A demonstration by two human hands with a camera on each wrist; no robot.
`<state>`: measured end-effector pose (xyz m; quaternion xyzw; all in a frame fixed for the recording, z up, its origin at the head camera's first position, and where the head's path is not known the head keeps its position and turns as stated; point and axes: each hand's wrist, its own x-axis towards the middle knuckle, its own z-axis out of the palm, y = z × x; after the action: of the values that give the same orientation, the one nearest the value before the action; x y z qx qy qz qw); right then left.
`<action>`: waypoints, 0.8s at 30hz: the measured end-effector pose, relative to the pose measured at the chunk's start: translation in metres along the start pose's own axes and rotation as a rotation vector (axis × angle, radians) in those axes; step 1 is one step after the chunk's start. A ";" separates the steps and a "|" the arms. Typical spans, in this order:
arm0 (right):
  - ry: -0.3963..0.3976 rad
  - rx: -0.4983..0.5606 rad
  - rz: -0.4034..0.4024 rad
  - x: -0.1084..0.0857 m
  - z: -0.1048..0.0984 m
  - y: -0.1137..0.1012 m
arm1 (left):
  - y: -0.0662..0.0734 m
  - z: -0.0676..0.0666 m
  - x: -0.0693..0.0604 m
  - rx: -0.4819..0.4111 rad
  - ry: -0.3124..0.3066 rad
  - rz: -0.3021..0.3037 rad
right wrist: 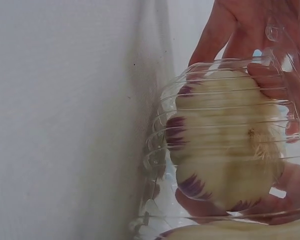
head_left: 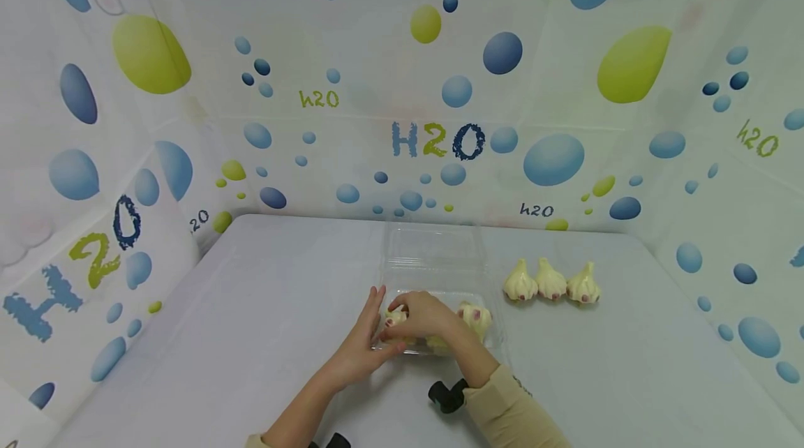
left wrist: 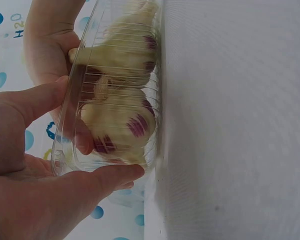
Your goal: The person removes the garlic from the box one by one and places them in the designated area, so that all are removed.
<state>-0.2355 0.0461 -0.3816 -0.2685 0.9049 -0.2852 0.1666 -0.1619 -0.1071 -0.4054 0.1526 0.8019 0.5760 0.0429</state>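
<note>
A clear plastic clamshell box [head_left: 493,345] lies with its lid [head_left: 433,252] folded back. My right hand [head_left: 423,315] reaches over the box from the right. Its bent fingers and thumb hold a garlic bulb [head_left: 396,317] at the left end. Another garlic bulb [head_left: 475,319] sits at the right end; more pale garlic shows partly under the right hand. My left hand [left wrist: 50,200] braces the box's left front corner, its fingers straight and the thumb at the front. Through the ribbed wall in the right wrist view, a garlic bulb [right wrist: 225,145] with purple marks is visible.
Three garlic bulbs [head_left: 551,280] stand in a row on the white table [head_left: 628,364], right of the box. A patterned sheet [head_left: 352,50] hangs behind and at both sides. Black wrist devices [head_left: 447,396] show near the sleeves.
</note>
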 end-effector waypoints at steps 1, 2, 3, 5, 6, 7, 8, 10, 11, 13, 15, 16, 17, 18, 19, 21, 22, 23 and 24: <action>0.005 0.003 0.003 0.000 0.000 0.000 | 0.000 0.000 0.000 -0.001 0.000 -0.001; 0.014 0.012 0.006 -0.001 0.000 0.001 | 0.000 0.000 0.000 -0.001 -0.001 -0.003; 0.026 0.022 0.008 -0.001 0.000 0.001 | 0.001 0.000 0.000 -0.003 -0.001 -0.003; 0.061 0.051 0.012 -0.002 -0.001 0.001 | 0.001 0.000 0.000 -0.010 0.000 -0.010; 0.083 0.065 0.016 -0.003 -0.001 0.001 | 0.001 0.000 0.000 -0.012 0.001 -0.013; 0.105 0.086 0.021 -0.003 -0.002 0.001 | 0.001 0.000 0.000 -0.016 0.002 -0.018; 0.127 0.107 0.023 -0.004 -0.003 0.002 | 0.001 0.000 0.000 -0.019 0.004 -0.021; 0.169 0.141 0.025 -0.004 -0.004 0.003 | 0.001 0.000 0.000 -0.026 0.006 -0.026; 0.189 0.158 0.022 -0.004 -0.004 0.003 | 0.001 0.000 0.000 -0.025 0.007 -0.028; 0.226 0.190 0.020 -0.005 -0.005 0.005 | 0.001 0.000 0.000 -0.022 0.009 -0.032; 0.262 0.213 0.008 -0.006 -0.005 0.006 | 0.001 0.000 0.000 -0.016 0.009 -0.031; 0.281 0.223 0.001 -0.006 -0.006 0.006 | 0.001 0.000 0.000 -0.015 0.009 -0.033; 0.296 0.234 -0.004 -0.007 -0.006 0.007 | 0.001 0.000 0.000 -0.013 0.008 -0.033; 0.311 0.243 -0.009 -0.008 -0.007 0.007 | 0.001 0.000 0.000 -0.013 0.008 -0.033; 0.325 0.250 -0.019 -0.008 -0.007 0.008 | 0.002 0.000 0.000 -0.013 0.008 -0.033; 0.348 0.261 -0.034 -0.010 -0.008 0.009 | 0.002 0.000 0.000 -0.015 0.007 -0.031; 0.359 0.267 -0.040 -0.011 -0.009 0.009 | 0.002 0.000 0.000 -0.015 0.008 -0.030; 0.368 0.273 -0.043 -0.011 -0.009 0.010 | 0.002 0.000 0.000 -0.015 0.007 -0.029; 0.378 0.275 -0.046 -0.012 -0.010 0.010 | 0.002 0.000 0.000 -0.015 0.008 -0.029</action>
<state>-0.2348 0.0642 -0.3784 -0.2058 0.8662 -0.4547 0.0224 -0.1617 -0.1066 -0.4033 0.1384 0.7997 0.5821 0.0489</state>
